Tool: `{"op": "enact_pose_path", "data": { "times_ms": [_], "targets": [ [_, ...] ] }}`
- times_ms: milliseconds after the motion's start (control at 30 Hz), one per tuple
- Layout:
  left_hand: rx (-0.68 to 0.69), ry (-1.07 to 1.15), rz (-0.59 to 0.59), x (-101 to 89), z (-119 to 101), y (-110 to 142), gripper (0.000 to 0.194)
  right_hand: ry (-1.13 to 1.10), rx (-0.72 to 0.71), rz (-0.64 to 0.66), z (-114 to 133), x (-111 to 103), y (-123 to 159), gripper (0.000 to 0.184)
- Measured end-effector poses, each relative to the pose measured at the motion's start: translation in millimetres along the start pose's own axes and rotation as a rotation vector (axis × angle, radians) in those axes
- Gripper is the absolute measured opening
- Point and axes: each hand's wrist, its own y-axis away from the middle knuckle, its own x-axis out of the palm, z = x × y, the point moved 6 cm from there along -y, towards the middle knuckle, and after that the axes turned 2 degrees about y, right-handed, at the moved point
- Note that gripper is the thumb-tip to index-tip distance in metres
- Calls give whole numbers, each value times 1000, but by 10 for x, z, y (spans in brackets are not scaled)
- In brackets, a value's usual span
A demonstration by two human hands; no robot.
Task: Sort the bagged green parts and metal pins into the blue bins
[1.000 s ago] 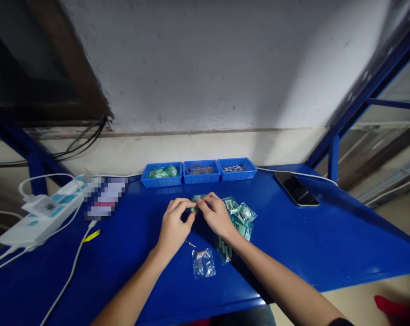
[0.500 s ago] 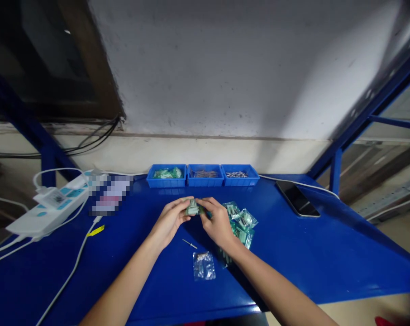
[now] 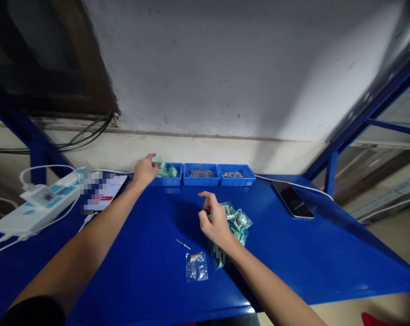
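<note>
My left hand (image 3: 146,170) is stretched out to the left blue bin (image 3: 166,182), which contains green-and-clear packets. At its fingertips a small green plastic packet (image 3: 160,162), blurred, stands above the bin's rim and appears pinched. My right hand (image 3: 216,219) hovers over the blue table, its thumb and index finger apart with nothing between them. Beside and partly behind it lies a pile of green-printed packets (image 3: 240,219) with pale pieces inside. Nearer me are a clear bag (image 3: 196,267) of small parts and a thin metal pin-like piece (image 3: 183,244).
The middle bin (image 3: 200,182) has brownish bagged parts; the right bin (image 3: 236,182) has loose metal pins. A dark phone (image 3: 293,199) lies at the right. On the left are a white power strip (image 3: 38,208), cables and a lit phone (image 3: 112,190).
My hands have parted. The packet they held together is gone from between them. My left hand has moved forward and left to the left bin; my right hand's fingers have opened near the pile.
</note>
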Motion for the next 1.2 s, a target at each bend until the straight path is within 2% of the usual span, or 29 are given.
{"op": "enact_pose_path", "data": {
  "times_ms": [100, 167, 200, 233, 267, 300, 333, 400, 467, 533, 633, 733, 833, 933, 1200],
  "targets": [
    [86, -40, -5, 51, -197, 289, 55, -21, 29, -119, -66, -164, -59, 42],
    [262, -12, -57, -5, -423, 621, 49, -50, 51, -223, -135, -307, -100, 41],
    [366, 57, 13, 0, -537, 815, 44, -63, 60, -261, -170, -368, -118, 40],
    [483, 137, 203, 58, -649, 1033, 38, -72, 65, -288, -201, -415, -134, 39],
    [560, 196, 448, 133, -724, 1269, 33, -75, 69, -305, -227, -448, -147, 38],
    [594, 199, 707, 209, -747, 1512, 30, -72, 71, -312, -248, -466, -157, 37],
    [592, 159, 878, 247, -724, 1711, 30, -64, 74, -311, -264, -468, -164, 36],
    [533, 71, 1002, 265, -616, 1926, 28, -32, 82, -279, -284, -425, -171, 33],
    [487, 9, 996, 287, -516, 1965, 18, 7, 95, -204, -293, -323, -165, 29],
    [501, 4, 952, 337, -489, 1906, 7, 46, 106, -93, -293, -179, -143, 26],
    [553, 95, 800, 415, -556, 1727, 13, 100, 71, 90, -248, 40, -83, 22],
    [476, 284, 636, 466, -564, 1608, 12, 136, -4, 214, -165, 171, -25, 17],
    [357, 469, 510, 481, -465, 1637, 12, 168, -62, 267, -97, 203, 1, 14],
    [315, 525, 429, 464, -377, 1707, 15, 185, -107, 292, -56, 193, 2, 14],
    [280, 524, 360, 369, -394, 1665, 15, 197, -151, 288, 12, 138, -3, 7]
  ]
}}
